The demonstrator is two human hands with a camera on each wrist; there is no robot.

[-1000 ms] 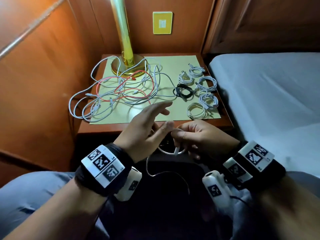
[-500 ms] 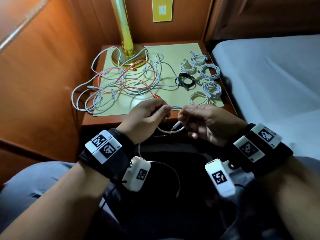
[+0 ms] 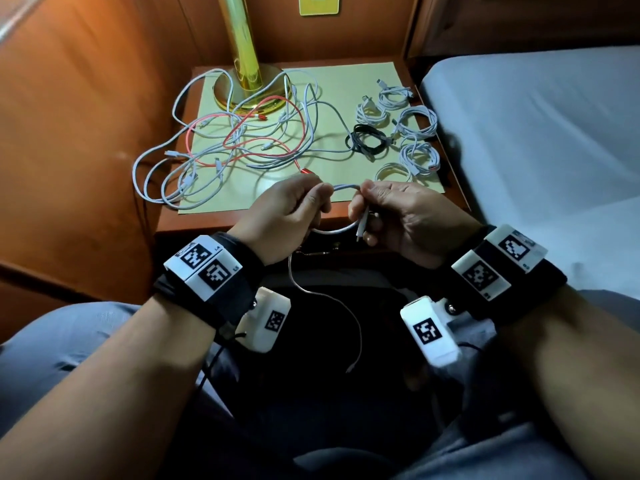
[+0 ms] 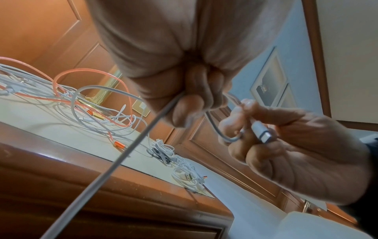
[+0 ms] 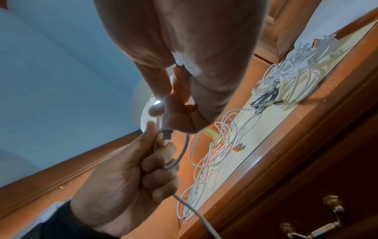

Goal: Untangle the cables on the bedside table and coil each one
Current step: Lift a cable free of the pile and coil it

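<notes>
Left hand (image 3: 284, 216) and right hand (image 3: 405, 216) both pinch white cable (image 3: 341, 187); loop count unclear, fingers (image 4: 263, 116) hide part.

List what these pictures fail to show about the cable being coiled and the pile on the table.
- White cable: the stretch inside the left hand is hidden by curled fingers in the head view.
- Its loose end: too small and dark to name the plug.
- Tangled cables: their count is unclear where they cross.
- Lamp: top cut off.
</notes>
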